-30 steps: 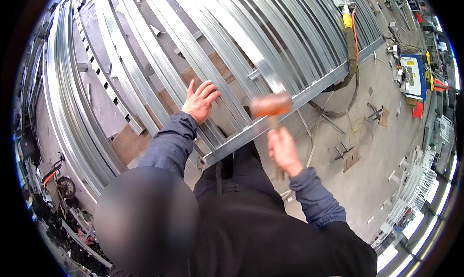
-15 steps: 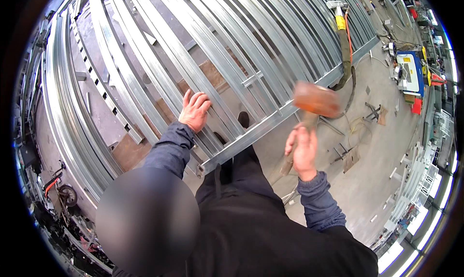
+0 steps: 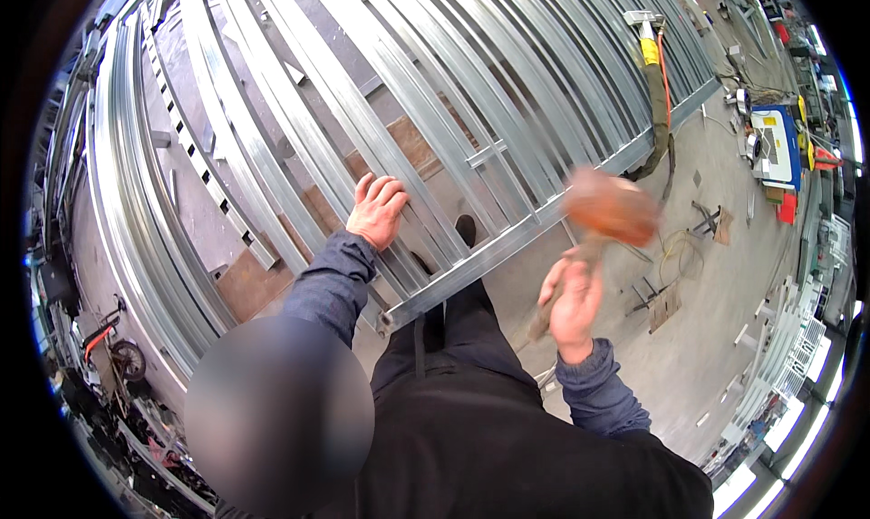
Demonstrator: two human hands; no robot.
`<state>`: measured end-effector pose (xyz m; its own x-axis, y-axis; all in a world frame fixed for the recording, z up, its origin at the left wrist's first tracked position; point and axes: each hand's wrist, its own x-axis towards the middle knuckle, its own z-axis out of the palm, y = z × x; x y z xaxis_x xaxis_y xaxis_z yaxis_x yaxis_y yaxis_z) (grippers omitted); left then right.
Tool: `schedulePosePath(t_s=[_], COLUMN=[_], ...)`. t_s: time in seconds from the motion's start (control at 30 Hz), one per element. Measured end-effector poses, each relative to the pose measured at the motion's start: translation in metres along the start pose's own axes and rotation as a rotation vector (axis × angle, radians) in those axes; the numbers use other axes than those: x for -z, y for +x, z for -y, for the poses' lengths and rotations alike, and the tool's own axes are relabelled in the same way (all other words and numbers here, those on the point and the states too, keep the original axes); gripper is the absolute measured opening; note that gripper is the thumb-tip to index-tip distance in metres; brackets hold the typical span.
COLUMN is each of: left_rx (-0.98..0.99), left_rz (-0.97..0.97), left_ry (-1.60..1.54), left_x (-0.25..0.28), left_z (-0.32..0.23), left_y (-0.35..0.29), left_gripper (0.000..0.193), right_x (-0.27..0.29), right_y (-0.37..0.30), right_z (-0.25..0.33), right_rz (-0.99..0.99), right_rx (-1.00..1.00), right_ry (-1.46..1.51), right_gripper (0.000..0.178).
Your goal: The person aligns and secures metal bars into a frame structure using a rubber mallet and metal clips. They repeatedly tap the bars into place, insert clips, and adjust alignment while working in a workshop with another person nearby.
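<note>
My right hand (image 3: pixel 576 306) is closed round the handle of a mallet (image 3: pixel 609 209). Its reddish-brown head is smeared by motion, just beyond the near rail (image 3: pixel 485 258) of a large frame of galvanized steel channels. Whether the head touches the rail I cannot tell. Farther left, my left hand (image 3: pixel 378 215) grips one of the long steel studs (image 3: pixel 358 134) near its close end, fingers bent over the top. The studs run side by side away from me and meet the near rail.
A stack of steel channels (image 3: pixel 136 211) lies on the left. A tool with a yellow collar (image 3: pixel 650 51) and a dark sleeved hose rests on the frame at right. Small metal stands (image 3: pixel 654 301) and loose cable (image 3: pixel 684 252) lie on the floor. My shoe (image 3: pixel 466 230) shows under the studs.
The view has shifted slightly. My right hand and the mallet have come a little nearer to me and to the right. My left hand keeps its place on the stud.
</note>
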<state>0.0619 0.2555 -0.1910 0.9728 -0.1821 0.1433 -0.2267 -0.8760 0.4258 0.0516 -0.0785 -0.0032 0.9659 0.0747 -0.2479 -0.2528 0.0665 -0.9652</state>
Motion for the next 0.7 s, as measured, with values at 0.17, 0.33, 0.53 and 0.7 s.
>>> schedulePosePath(t_s=[0.17,0.33,0.53,0.7], left_rx=[-0.033,-0.006,-0.04,-0.005], left_rz=[-0.024,-0.031,-0.051,-0.046], left_ry=[-0.006,0.014,-0.01,0.033], left_x=[-0.004,-0.003,-0.002,0.0], left_z=[0.002,0.004,0.002,0.003], left_y=[0.003,-0.002,0.006,0.0], left_gripper=[0.031,0.024,0.022,0.019], right_x=[0.012,0.018,0.014,0.009], right_y=[-0.026,0.016,-0.024,0.011], right_z=[-0.131,-0.008,-0.126,-0.023], right_rz=[0.377,0.166,0.455,0.207], right_rx=[-0.225,-0.207,-0.106,-0.521], right_ry=[-0.783,-0.093,-0.94,-0.145], right_gripper=[0.032,0.035,0.027,0.03])
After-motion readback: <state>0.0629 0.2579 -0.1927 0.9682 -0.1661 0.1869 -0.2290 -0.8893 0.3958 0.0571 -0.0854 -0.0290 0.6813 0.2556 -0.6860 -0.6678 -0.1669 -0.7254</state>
